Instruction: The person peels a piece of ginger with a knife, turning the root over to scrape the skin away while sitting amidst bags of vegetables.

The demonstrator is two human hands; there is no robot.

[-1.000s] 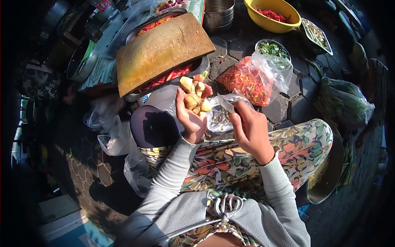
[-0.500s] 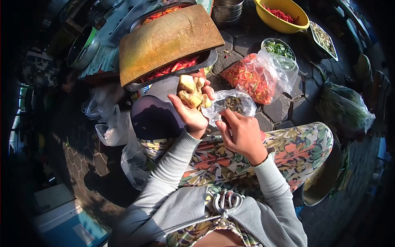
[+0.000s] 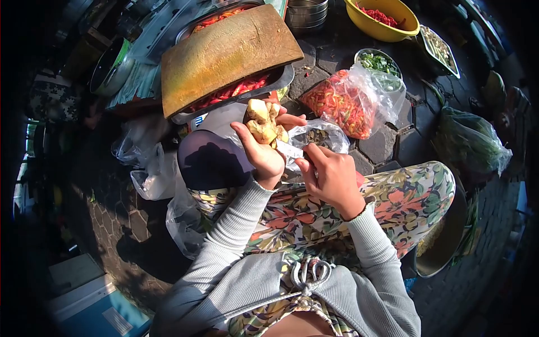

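A knobbly piece of ginger root [image 3: 261, 124], pale where its skin is off, rests in my left hand [image 3: 265, 159], thumb on one side and fingers on the other. My right hand [image 3: 337, 182] is closed around a small knife [image 3: 289, 149]. Its blade touches the lower right side of the ginger, and a bit of red handle shows behind the palm. Just beyond the blade, a clear plastic bag [image 3: 338, 140] lies open with dark scraps in it.
A wooden cutting board [image 3: 233, 53] lies across a tray of red chillies [image 3: 247, 85]. Right of it are a bag of chillies [image 3: 342, 106], a bowl of chopped greens [image 3: 379, 63], a yellow basin [image 3: 387, 32] and bagged greens [image 3: 469, 140]. Plastic bags [image 3: 154, 177] lie at left.
The knife has turned so its blade shows flat against the ginger's lower right side. Some left-hand fingers have straightened outward. The ginger has tilted slightly in the palm.
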